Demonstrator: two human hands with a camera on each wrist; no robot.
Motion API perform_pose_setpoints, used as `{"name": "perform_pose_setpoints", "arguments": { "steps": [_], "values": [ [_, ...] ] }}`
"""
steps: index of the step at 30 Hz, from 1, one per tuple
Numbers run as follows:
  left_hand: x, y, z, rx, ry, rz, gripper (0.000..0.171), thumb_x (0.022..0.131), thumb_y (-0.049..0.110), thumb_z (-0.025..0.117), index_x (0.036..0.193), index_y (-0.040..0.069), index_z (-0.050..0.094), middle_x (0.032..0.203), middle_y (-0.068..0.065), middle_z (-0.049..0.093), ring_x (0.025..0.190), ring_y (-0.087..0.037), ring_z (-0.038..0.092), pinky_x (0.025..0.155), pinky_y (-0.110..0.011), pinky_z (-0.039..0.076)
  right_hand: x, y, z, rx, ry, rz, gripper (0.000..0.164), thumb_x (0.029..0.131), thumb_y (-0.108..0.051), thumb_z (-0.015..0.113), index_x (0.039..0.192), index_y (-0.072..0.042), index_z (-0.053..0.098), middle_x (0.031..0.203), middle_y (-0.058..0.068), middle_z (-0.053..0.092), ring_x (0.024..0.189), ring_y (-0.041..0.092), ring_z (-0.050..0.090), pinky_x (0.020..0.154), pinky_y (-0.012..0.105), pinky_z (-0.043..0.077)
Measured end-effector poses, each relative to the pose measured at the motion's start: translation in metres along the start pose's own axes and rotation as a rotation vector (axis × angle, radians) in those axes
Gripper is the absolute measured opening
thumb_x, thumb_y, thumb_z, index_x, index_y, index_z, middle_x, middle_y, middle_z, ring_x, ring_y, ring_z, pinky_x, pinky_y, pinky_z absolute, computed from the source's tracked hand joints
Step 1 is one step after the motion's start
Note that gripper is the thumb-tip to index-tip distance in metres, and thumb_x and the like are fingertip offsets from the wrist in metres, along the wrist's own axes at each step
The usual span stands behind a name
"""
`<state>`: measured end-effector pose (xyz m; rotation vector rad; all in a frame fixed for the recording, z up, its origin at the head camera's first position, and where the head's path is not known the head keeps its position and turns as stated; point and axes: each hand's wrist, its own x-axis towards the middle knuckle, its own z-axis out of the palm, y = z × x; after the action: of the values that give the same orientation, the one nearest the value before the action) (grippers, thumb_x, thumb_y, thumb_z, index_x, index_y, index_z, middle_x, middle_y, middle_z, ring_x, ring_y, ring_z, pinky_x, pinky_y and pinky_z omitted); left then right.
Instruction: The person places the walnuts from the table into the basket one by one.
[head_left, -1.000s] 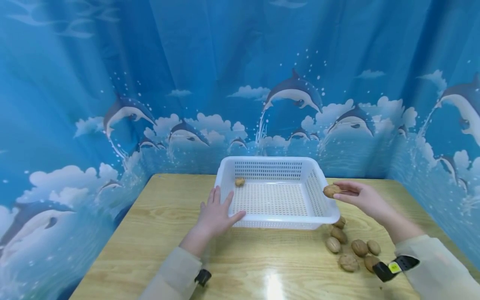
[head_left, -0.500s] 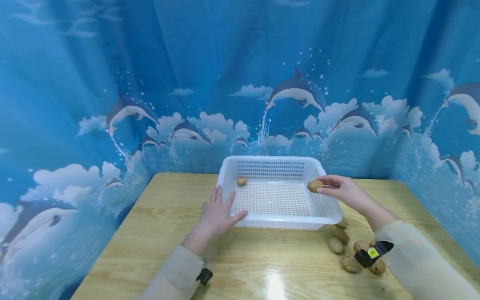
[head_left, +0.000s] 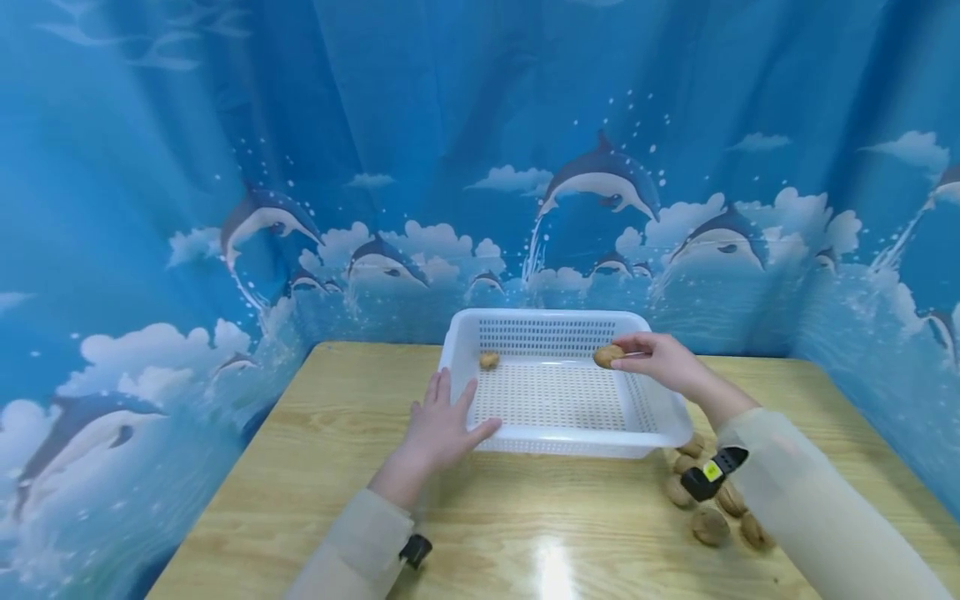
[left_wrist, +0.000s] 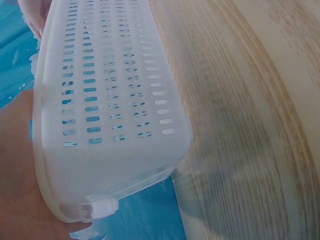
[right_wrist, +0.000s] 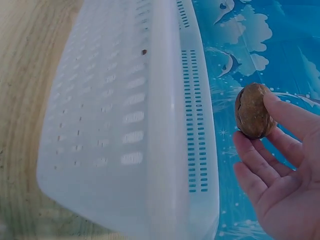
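My right hand [head_left: 660, 364] pinches a walnut [head_left: 607, 357] between thumb and fingertips, above the right part of a white plastic basket [head_left: 555, 437]. The same walnut [right_wrist: 254, 111] shows close up in the right wrist view, with a dark crack along its shell. My left hand [head_left: 442, 425] rests with spread, straight fingers on the basket's front left corner. In the left wrist view, part of that hand [left_wrist: 17, 165] lies along the basket rim [left_wrist: 40, 150]. Another walnut [head_left: 489, 360] sits inside the basket at its back left.
Several loose walnuts [head_left: 709, 527] lie on the wooden table [head_left: 337, 400] right of the basket's front corner, partly hidden by the right wrist and its black strap [head_left: 712, 473]. A blue curtain [head_left: 420, 125] printed with dolphins hangs behind the table and along its sides.
My right hand has carried the walnut leftward, from outside the basket's right rim to above its inside. The left hand has kept its place on the basket corner.
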<state>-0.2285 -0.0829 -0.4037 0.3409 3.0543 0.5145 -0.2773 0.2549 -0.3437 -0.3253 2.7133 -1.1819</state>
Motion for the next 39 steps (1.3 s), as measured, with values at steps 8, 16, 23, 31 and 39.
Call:
{"name": "perform_pose_setpoints", "arguments": {
  "steps": [8, 16, 23, 31, 39],
  "values": [
    [0.002, 0.000, 0.000, 0.018, 0.002, 0.000, 0.086, 0.083, 0.073, 0.039, 0.149, 0.021, 0.025, 0.154, -0.018, -0.002, 0.140, -0.036, -0.004, 0.104, -0.065, 0.017, 0.029, -0.010, 0.002, -0.015, -0.050, -0.011, 0.057, 0.089, -0.035, 0.062, 0.134, -0.003, 0.047, 0.133, 0.020, 0.048, 0.122, 0.037, 0.044, 0.096, 0.053, 0.040],
    [0.001, 0.001, -0.003, 0.010, -0.010, 0.003, 0.085, 0.083, 0.072, 0.040, 0.149, 0.019, 0.025, 0.154, -0.018, -0.002, 0.140, -0.036, -0.005, 0.103, -0.065, 0.017, 0.053, -0.022, 0.011, -0.021, -0.063, -0.014, 0.056, 0.089, -0.033, 0.063, 0.133, -0.003, 0.048, 0.131, 0.018, 0.051, 0.121, 0.034, 0.046, 0.097, 0.051, 0.040],
    [0.000, 0.001, -0.003, 0.020, 0.006, 0.008, 0.085, 0.083, 0.072, 0.041, 0.148, 0.019, 0.027, 0.154, -0.019, 0.001, 0.140, -0.037, -0.002, 0.102, -0.065, 0.020, 0.073, -0.030, 0.021, -0.032, -0.074, 0.022, 0.055, 0.088, -0.039, 0.064, 0.133, -0.010, 0.049, 0.128, 0.012, 0.053, 0.120, 0.031, 0.046, 0.099, 0.052, 0.037],
    [0.002, 0.002, -0.001, -0.001, 0.000, -0.015, 0.085, 0.082, 0.073, 0.041, 0.148, 0.021, 0.026, 0.155, -0.018, -0.001, 0.140, -0.037, -0.003, 0.103, -0.065, 0.018, 0.101, -0.033, 0.036, 0.007, -0.117, 0.013, 0.049, 0.088, -0.033, 0.064, 0.130, -0.009, 0.052, 0.128, 0.013, 0.053, 0.121, 0.031, 0.045, 0.100, 0.051, 0.037],
    [0.000, 0.001, 0.000, 0.002, 0.005, -0.020, 0.084, 0.082, 0.072, 0.043, 0.148, 0.022, 0.028, 0.155, -0.018, 0.000, 0.140, -0.038, -0.002, 0.102, -0.065, 0.019, 0.121, -0.029, 0.057, 0.007, -0.117, 0.036, 0.047, 0.087, -0.028, 0.067, 0.128, -0.011, 0.054, 0.126, 0.010, 0.054, 0.119, 0.028, 0.047, 0.101, 0.050, 0.036]
  ]
}}
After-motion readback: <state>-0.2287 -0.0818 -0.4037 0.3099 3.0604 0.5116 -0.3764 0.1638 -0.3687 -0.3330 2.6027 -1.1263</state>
